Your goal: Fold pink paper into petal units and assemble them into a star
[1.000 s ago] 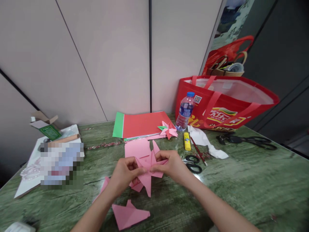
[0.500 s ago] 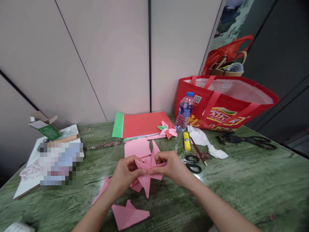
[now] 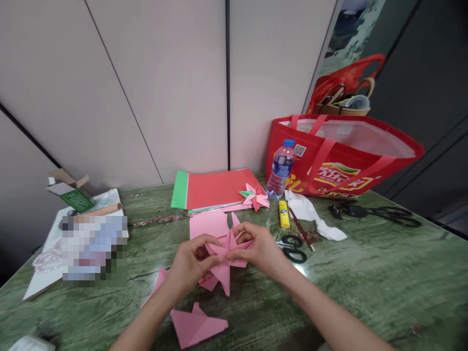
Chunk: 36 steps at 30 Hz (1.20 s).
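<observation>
Between my two hands is a pink folded-paper star (image 3: 224, 273), its points spreading outward and one aimed down toward me. My left hand (image 3: 192, 261) pinches its left side, thumb on top near the centre. From the right, my right hand (image 3: 256, 246) grips it the same way, thumb close to the middle. The fingertips beneath the paper are partly hidden. Just behind lies a flat pink sheet (image 3: 207, 225). A loose pink folded piece (image 3: 197, 325) rests in front, and another pink piece (image 3: 159, 282) is partly covered by my left forearm.
Red paper (image 3: 219, 187) lies at the back with a finished-looking paper star (image 3: 254, 196) on it. Rightward are a water bottle (image 3: 281, 170), glue stick (image 3: 284, 214), black-handled scissors (image 3: 294, 255), red pencil (image 3: 302, 229), tissue (image 3: 305, 207) and red bag (image 3: 310, 161). A green box (image 3: 77, 199) stands left.
My hands keep their hold on the paper star, which has tilted slightly; its front point has shifted a little to the right and up. The other things rest where they were.
</observation>
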Motion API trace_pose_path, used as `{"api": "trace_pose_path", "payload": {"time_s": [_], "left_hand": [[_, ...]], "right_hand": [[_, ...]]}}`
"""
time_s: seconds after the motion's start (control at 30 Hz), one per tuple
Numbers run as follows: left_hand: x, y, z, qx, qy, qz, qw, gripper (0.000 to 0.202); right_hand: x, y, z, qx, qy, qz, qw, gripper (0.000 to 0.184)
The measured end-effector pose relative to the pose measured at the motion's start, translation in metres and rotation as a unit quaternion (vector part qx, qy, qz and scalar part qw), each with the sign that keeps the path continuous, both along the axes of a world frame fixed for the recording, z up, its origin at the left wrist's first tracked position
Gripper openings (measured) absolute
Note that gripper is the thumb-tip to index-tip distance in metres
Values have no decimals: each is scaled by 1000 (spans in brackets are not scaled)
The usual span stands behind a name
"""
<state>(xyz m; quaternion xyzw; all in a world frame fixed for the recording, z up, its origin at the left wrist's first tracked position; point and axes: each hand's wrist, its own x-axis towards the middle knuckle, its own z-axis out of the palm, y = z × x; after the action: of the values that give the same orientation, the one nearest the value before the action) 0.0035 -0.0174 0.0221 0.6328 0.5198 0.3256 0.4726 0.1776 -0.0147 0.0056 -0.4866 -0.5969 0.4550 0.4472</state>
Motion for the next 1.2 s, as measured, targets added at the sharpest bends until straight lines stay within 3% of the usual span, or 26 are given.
{"api": "trace_pose_path", "payload": {"time_s": [0.17, 0.37, 0.47, 0.6, 0.8, 1.07, 1.2], "left_hand": [[2, 2, -1, -17, -55, 18, 998, 24], [2, 2, 3, -48, -92, 26, 994, 25], [2, 1, 4, -49, -97, 30, 994, 25], [4, 0, 2, -34, -95, 39, 994, 26], [6, -3, 0, 6, -69, 52, 996, 25], [6, -4, 5, 72, -84, 47, 993, 8], [5, -3, 5, 69, -79, 38, 994, 6]], "right_hand": [[1, 1, 3, 58, -15, -27, 998, 35], [6, 0, 7, 82, -31, 45, 995, 30], [8, 0, 5, 52, -24, 50, 997, 42], [7, 0, 2, -44, 22, 17, 999, 53], [3, 1, 1, -74, 63, 19, 995, 33], [5, 3, -1, -95, 110, 34, 989, 33], [6, 3, 1, -93, 93, 36, 991, 31]]}}
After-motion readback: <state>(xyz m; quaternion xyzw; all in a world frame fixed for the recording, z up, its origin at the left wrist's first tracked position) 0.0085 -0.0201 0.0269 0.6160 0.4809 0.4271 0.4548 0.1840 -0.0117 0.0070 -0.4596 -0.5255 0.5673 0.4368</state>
